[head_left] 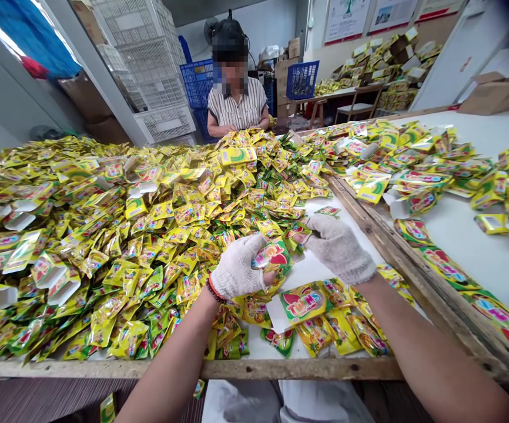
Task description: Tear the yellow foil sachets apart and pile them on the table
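Note:
Both my hands wear white knit gloves. My left hand is closed around a small green and yellow carton with red lettering. My right hand pinches a small candy sachet at the carton's open end. A second printed carton lies flat on the white table just below my hands, among loose sachets. A huge heap of yellow-green sachets covers the table to the left and ahead.
A wooden rail divides this table from a white one on the right holding folded cartons. A person in a striped shirt works at the far end. White crates and blue baskets stand behind.

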Tool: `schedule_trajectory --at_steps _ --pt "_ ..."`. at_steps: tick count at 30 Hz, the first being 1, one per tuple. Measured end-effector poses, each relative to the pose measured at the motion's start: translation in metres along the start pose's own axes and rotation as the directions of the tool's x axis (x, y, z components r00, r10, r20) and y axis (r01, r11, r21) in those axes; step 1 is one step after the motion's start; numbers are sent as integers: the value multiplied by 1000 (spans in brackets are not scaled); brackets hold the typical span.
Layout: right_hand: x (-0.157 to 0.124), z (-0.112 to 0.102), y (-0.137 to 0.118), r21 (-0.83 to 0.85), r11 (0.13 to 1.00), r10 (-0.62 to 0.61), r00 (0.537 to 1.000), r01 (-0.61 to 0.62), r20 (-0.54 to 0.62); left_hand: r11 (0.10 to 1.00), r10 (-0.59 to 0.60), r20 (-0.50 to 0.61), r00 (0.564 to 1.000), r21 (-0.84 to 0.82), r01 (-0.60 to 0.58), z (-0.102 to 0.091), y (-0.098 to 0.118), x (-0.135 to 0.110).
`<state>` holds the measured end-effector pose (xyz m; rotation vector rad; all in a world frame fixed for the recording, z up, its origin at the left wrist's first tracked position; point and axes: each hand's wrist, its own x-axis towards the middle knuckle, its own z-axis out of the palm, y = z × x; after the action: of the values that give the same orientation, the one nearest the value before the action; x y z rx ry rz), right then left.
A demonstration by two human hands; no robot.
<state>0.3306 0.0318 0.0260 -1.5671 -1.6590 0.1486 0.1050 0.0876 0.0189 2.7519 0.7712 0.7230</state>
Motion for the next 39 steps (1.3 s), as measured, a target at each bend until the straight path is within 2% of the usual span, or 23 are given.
schedule_trajectory --at_steps 4,6,9,13,14,16,18,19,21,25,26,28,30,31,33,35,37,39 --pt "-5 11 -12 -60 998 -23 996 17 -90 994 -104 -59 993 7 105 5 3 -2" --pt "-7 11 -16 -47 999 17 1000 -17 -11 991 -112 -113 987 54 119 8 3 -3" --pt "-5 3 -16 12 997 68 982 -71 176 990 -40 -125 991 128 57 9 0 -3" --pt "-3 -4 -12 63 992 93 981 -105 169 985 19 -77 997 175 -6 8 -2 -1" --pt "-3 -3 -11 93 989 93 973 -115 211 983 32 -56 998 180 -22 9 -1 -1" --pt "-4 -4 -10 174 969 91 910 -174 405 981 51 -7 999 185 -48 11 2 0" --pt "-5 -6 -10 245 922 110 811 -299 574 981 44 24 999 188 -48 11 4 1" --pt "-6 -8 -11 275 888 128 774 -368 620 982 29 28 999 186 -34 11 5 2" --pt "-8 -12 -14 338 808 155 728 -482 668 984 -4 24 1000 177 0 10 7 2" --pt "-11 -6 -23 345 725 178 646 -596 743 992 2 30 1000 127 -6 10 11 0" --pt "-11 -2 -24 350 715 187 648 -605 739 997 13 4 1000 77 -13 10 12 0" --pt "-11 5 -23 404 691 214 704 -599 677 996 -29 -119 993 -84 19 9 14 0" --pt "-10 10 -20 488 657 232 770 -575 595 942 -199 -231 952 -313 121 7 14 0" --pt "-9 12 -19 521 644 237 793 -561 561 875 -306 -208 929 -445 189 6 14 1" --pt "-8 11 -16 541 643 244 815 -542 526 667 -458 -20 889 -668 329 5 14 3" --pt "-7 9 -15 492 718 233 836 -493 497 464 -489 171 855 -779 421 6 15 5" --pt "-6 5 -15 384 837 210 877 -390 433 373 -490 228 841 -818 439 8 17 6" --pt "-4 0 -14 264 918 179 902 -297 393 363 -486 212 848 -834 417 11 20 8"
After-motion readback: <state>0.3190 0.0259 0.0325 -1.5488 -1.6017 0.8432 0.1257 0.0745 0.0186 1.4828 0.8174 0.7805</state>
